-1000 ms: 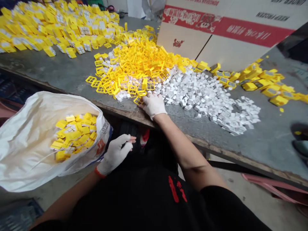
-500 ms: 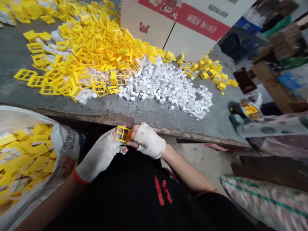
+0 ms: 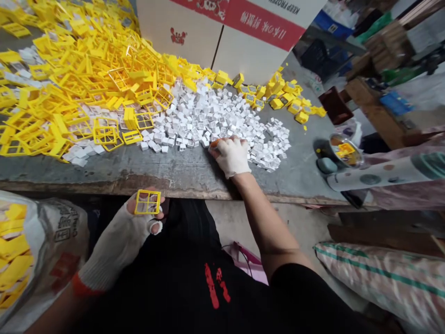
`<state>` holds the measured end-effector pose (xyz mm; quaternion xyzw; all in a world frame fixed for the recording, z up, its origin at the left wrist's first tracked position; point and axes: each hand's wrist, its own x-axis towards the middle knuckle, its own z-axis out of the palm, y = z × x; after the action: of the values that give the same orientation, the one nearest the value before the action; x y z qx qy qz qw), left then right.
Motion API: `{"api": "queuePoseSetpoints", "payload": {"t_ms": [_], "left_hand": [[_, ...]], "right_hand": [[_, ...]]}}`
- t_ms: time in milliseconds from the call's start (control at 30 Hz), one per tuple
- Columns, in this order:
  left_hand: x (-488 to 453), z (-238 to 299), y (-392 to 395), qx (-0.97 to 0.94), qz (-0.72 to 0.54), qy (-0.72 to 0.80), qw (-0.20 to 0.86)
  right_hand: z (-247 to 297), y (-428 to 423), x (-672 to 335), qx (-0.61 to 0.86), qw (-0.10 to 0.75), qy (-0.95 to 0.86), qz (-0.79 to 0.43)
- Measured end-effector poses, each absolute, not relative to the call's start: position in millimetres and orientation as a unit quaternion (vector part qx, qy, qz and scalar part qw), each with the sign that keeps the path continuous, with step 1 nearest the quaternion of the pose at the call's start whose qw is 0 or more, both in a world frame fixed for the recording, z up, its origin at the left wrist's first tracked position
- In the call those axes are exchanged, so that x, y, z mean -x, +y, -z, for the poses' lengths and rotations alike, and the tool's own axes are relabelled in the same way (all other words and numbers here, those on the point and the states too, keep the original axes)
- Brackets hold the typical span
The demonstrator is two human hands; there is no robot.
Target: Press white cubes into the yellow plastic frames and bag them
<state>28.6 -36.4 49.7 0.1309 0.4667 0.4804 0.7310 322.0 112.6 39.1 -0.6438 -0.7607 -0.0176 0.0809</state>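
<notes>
My left hand (image 3: 139,222), in a white fingerless glove with an orange cuff, holds a yellow plastic window frame (image 3: 148,202) with four openings, just off the table's front edge. Out over the table, my right hand (image 3: 232,155), gloved in the same white knit, is at the near edge of a heap of small white plastic blocks (image 3: 198,118). Its fingers are curled down and partly hidden. Something orange (image 3: 216,143) shows at those fingers; whether it is a tool or a finger cover, I cannot tell.
A large heap of yellow frames (image 3: 93,69) spreads over the table's left side. A white carton (image 3: 181,41) stands behind. Yellow blocks (image 3: 288,95) lie back right, near a bowl (image 3: 346,150). A sack of yellow pieces (image 3: 45,241) stands at lower left.
My right hand has left the yellow frame and moved forward to the white blocks. My left hand has shifted left, still holding the frame. The view has turned slightly right.
</notes>
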Motion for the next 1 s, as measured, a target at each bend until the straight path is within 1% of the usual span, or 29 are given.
{"api": "queuePoseSetpoints", "payload": {"t_ms": [133,300,367,400,467,567,667,900,967,1000], "left_hand": [[-35,-57,-35,-0.119,-0.475,0.466,0.737],[-44,-45,-33,-0.125,-0.481,0.416,0.761],[-47,-39,-34,-0.124,-0.480,0.401,0.771],[-48,-36,-35,-0.125,-0.479,0.394,0.775],[-50,-35,-37,-0.129,-0.477,0.383,0.781],[-52,-38,-43,-0.140,-0.469,0.377,0.786],[-50,-43,-49,-0.139,-0.458,0.381,0.791],[-43,-36,-56,-0.106,-0.445,0.360,0.813],[-41,-33,-56,-0.103,-0.455,0.354,0.811],[-40,-31,-56,-0.103,-0.461,0.350,0.809]], "right_hand": [[-27,112,-320,0.613,0.085,-0.783,0.057],[-33,98,-321,0.622,0.096,-0.776,0.027],[-44,83,-313,0.631,0.125,-0.766,0.017],[-51,72,-306,0.615,0.151,-0.774,0.003],[-62,46,-288,0.537,0.206,-0.816,-0.049],[-69,12,-257,0.431,0.221,-0.865,-0.129],[-62,-5,-236,0.426,0.225,-0.862,-0.156],[-47,-13,-231,0.420,0.298,-0.840,-0.173],[-46,-10,-231,0.397,0.292,-0.851,-0.184],[-46,-7,-231,0.381,0.272,-0.864,-0.186]]}}
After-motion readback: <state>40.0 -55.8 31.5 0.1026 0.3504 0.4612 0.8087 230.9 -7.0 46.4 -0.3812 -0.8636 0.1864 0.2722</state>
